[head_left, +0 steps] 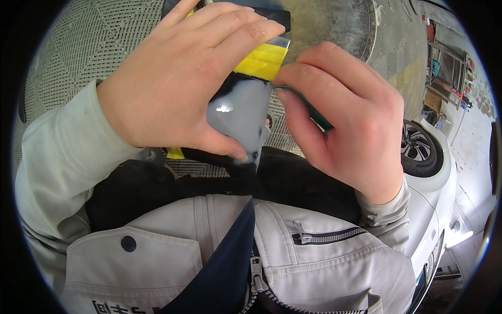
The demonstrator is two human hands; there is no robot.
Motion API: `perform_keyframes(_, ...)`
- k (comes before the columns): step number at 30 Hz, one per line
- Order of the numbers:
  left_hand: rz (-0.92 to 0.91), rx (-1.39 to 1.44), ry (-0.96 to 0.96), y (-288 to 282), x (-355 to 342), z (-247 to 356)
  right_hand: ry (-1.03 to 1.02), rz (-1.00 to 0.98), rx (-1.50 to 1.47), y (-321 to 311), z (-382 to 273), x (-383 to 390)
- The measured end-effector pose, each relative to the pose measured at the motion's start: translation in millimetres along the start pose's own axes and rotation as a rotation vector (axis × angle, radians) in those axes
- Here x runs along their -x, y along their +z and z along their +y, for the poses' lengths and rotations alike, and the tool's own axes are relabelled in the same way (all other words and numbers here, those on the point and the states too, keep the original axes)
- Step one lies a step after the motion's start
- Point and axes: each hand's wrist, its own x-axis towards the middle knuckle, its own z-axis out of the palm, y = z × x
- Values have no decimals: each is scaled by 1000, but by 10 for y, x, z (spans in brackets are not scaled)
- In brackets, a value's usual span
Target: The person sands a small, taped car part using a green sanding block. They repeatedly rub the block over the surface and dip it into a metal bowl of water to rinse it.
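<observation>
My left hand (172, 89) is closed around a black part (257, 167) with a smooth grey coated patch (235, 120), its thumb lying at the patch's lower edge. Yellow tape (261, 62) wraps the part's upper end, where a silver edge (282, 42) shows. At the tape's lower right corner, my right hand (342, 123) pinches a thin green strip (314, 112), which curves back into the palm; its fingertips are near or against the part, which I cannot tell exactly.
A grey grid floor (78, 47) lies below. A round, stained surface (334, 26) is at the top. To the right stand a white car (429, 209) with a dark-tyred wheel (418, 152) and a cluttered rack (444, 63). My dark-clothed legs (130, 193) are beneath the part.
</observation>
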Motion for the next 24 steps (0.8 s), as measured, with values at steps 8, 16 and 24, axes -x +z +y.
perform_keyframes(8,8,6,-6,-9,3,1,11,10,-25,-8,5,6)
perform_keyframes(16,17,17,-12,5,-5,1,-53,37,24,55,25,12)
perform_keyframes(24,24,33,-14,18,17,-13,-8,30,-14,65,2,8)
